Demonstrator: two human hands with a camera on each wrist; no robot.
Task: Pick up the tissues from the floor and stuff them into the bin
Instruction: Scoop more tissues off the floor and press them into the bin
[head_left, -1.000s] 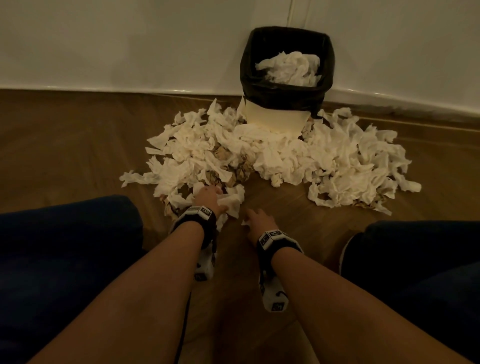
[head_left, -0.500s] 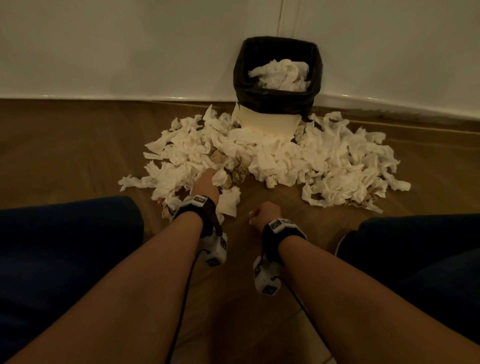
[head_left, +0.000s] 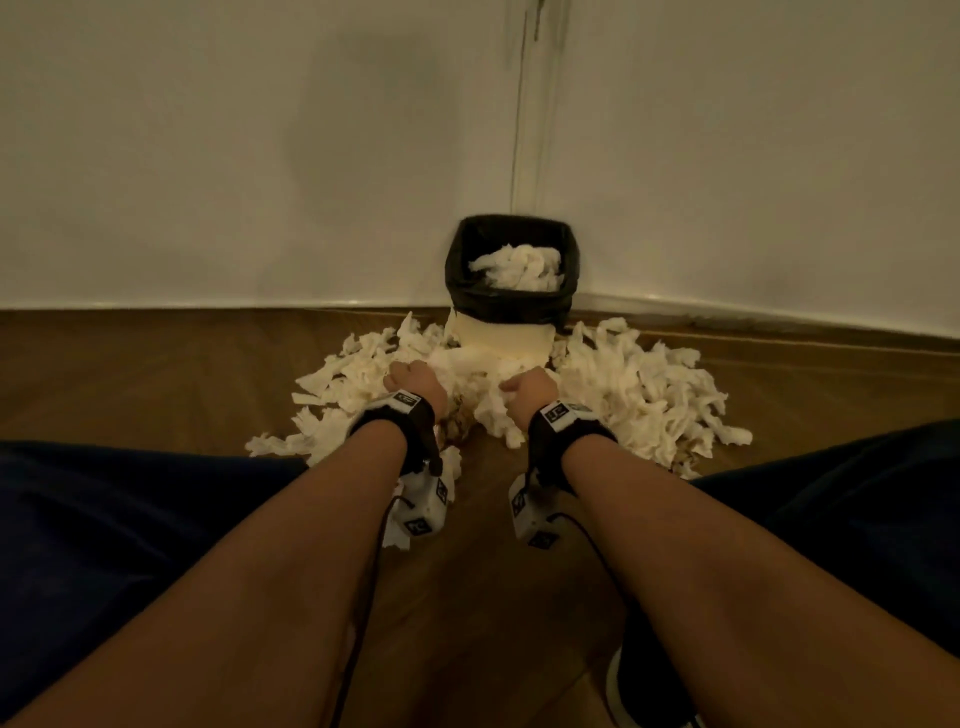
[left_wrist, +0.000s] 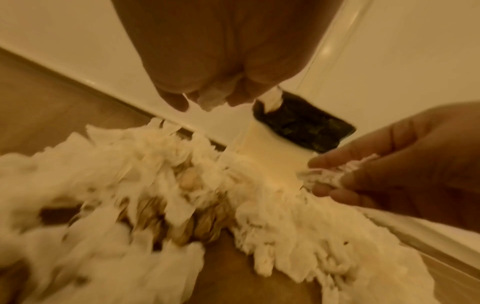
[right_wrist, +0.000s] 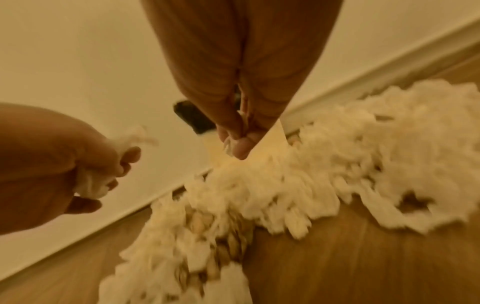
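A wide heap of crumpled white tissues (head_left: 639, 395) lies on the wooden floor around a white bin (head_left: 501, 338) with a black liner, partly filled with tissues (head_left: 519, 267). My left hand (head_left: 413, 382) is lifted above the heap's left part, fingers curled round a wad of tissue (left_wrist: 214, 97). My right hand (head_left: 527, 389) is raised beside it, gripping a small wad of tissue (right_wrist: 231, 145). Both hands are short of the bin. In the left wrist view the right hand (left_wrist: 363, 181) shows its tissue (left_wrist: 327, 174) between curled fingers.
The bin stands in a corner where two pale walls (head_left: 260, 156) meet. Some brownish crumpled pieces (head_left: 457, 423) lie in the heap's middle. My knees in dark trousers (head_left: 104, 519) flank the arms. Bare wooden floor (head_left: 130, 374) stretches left and right of the heap.
Both hands have lifted off the floor and moved forward toward the bin with tissues in their grip. The head view has tilted up, showing more wall.
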